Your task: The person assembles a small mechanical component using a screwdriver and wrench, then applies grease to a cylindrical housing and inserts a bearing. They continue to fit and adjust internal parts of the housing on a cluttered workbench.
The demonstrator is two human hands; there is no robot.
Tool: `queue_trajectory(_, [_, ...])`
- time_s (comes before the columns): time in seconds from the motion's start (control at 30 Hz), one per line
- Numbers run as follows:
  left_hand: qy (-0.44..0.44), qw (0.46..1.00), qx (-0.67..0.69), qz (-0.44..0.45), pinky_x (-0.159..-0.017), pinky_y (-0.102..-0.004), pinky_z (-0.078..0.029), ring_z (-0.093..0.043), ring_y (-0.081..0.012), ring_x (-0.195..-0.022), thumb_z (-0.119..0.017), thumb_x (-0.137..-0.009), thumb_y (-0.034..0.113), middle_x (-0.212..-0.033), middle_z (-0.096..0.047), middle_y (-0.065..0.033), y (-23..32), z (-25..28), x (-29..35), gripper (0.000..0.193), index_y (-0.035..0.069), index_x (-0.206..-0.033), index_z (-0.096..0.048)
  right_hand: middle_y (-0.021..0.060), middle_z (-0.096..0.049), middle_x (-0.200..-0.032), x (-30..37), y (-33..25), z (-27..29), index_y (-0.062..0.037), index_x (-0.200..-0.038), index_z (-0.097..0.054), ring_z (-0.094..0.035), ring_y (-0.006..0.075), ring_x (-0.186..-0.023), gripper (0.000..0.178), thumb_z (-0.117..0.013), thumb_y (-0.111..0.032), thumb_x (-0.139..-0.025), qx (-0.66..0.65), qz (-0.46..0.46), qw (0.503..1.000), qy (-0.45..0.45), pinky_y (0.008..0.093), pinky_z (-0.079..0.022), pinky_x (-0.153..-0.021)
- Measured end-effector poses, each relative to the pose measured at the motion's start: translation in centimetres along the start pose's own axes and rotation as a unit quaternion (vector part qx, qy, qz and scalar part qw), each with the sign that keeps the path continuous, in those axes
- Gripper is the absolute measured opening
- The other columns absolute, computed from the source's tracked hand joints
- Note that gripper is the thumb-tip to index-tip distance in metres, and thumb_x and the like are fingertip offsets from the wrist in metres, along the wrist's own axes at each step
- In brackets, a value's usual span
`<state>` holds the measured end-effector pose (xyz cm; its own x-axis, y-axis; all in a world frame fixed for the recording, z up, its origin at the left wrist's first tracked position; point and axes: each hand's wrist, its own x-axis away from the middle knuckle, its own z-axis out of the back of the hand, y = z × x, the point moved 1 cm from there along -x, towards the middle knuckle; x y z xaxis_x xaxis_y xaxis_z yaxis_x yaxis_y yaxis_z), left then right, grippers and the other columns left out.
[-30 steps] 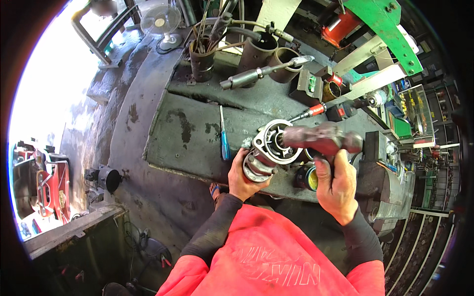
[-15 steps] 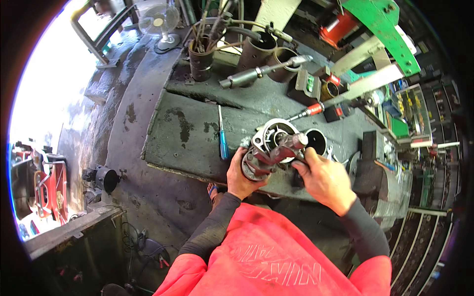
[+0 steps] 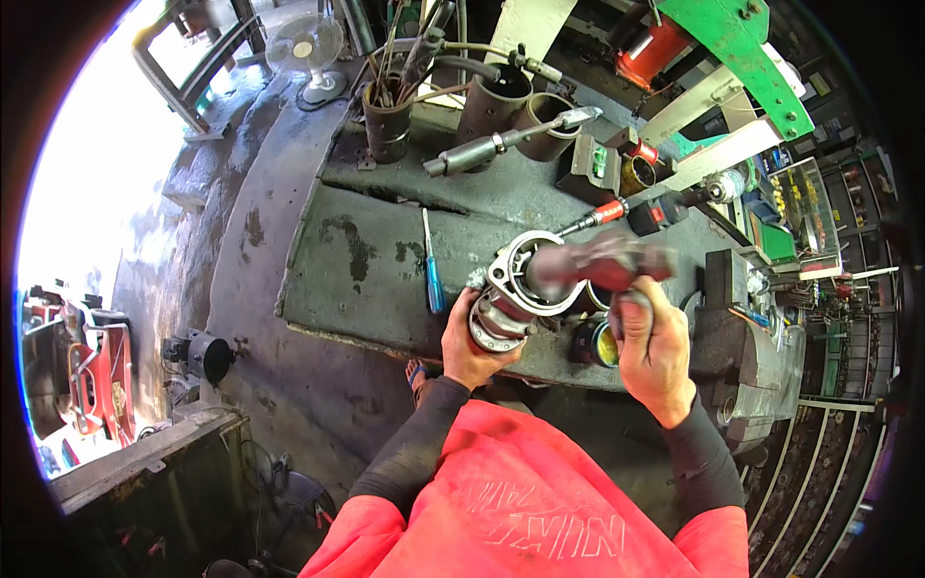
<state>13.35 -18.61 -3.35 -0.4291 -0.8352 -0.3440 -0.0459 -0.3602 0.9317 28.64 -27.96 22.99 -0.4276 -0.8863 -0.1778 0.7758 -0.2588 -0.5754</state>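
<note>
My left hand [image 3: 466, 339] grips the lower side of a grey cast-metal housing [image 3: 499, 316] with a round, ring-shaped open end. The fingers wrap around its narrower flanged part, above the bench's near edge. In my right hand [image 3: 657, 354] is a hammer [image 3: 617, 262], held by its handle, which the hand mostly hides. Its head is smeared by motion and hangs over the housing's open ring, covering part of the opening. Whether it touches the metal, I cannot tell. Beneath the right hand's side stands a small tin [image 3: 599, 343] with yellow stuff inside.
On the dark workbench [image 3: 328, 289] lies a blue-handled screwdriver [image 3: 434, 281], left of the housing. A red-handled tool [image 3: 607, 212] lies beyond it. Farther back are a ratchet-headed tool [image 3: 482, 152] and metal cups [image 3: 388, 133] with rods. Green-and-white framework [image 3: 737, 53] rises at right.
The hammer has swung rightward and its head has turned, uncovering the housing's lower part. My right hand has shifted slightly right, and the small tin now shows. My left hand keeps its grip.
</note>
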Motion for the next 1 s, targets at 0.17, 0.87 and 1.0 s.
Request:
queue_trajectory(0.17, [-0.03,0.998,-0.004,0.054,-0.111,-0.0417,-0.054,-0.066,-0.0285,-0.13,-0.104,-0.06,0.027,-0.143,-0.062,-0.0187,-0.2,0.0,0.3,0.115,0.002,-0.155,-0.043,0.0211,-0.071,-0.082,0.3,0.4,-0.6,-0.0037,-0.099,-0.055,-0.069,0.0457,-0.07,0.029,-0.062,-0.029,-0.11,0.17,0.018,0.98,-0.101,0.0556,-0.052,-0.059])
queue_trajectory(0.87, [-0.021,0.998,-0.009,0.055,-0.108,-0.0405,-0.055,-0.067,-0.0273,-0.123,-0.103,-0.061,0.021,-0.134,-0.064,-0.0151,1.8,0.7,-0.6,0.106,0.002,-0.149,-0.046,0.0235,-0.071,-0.086,11.1,30.6,5.8,0.005,-0.101,-0.07,-0.068,0.0376,-0.08,0.04,-0.071,-0.035,-0.105,0.217,-0.282,0.925,0.132,0.0486,-0.052,-0.077])
queue_trajectory(1.0, [-0.014,0.998,-0.017,0.059,-0.108,-0.0408,-0.054,-0.065,-0.0273,-0.123,-0.103,-0.061,0.02,-0.134,-0.062,-0.0147,2.1,0.9,-0.3,0.106,0.004,-0.148,-0.045,0.0273,-0.077,-0.113,11.4,38.1,3.3,0.0021,-0.118,-0.077,-0.074,0.0439,-0.108,0.037,-0.078,-0.029,-0.098,0.278,-0.289,0.908,0.122,0.0493,-0.057,-0.092])
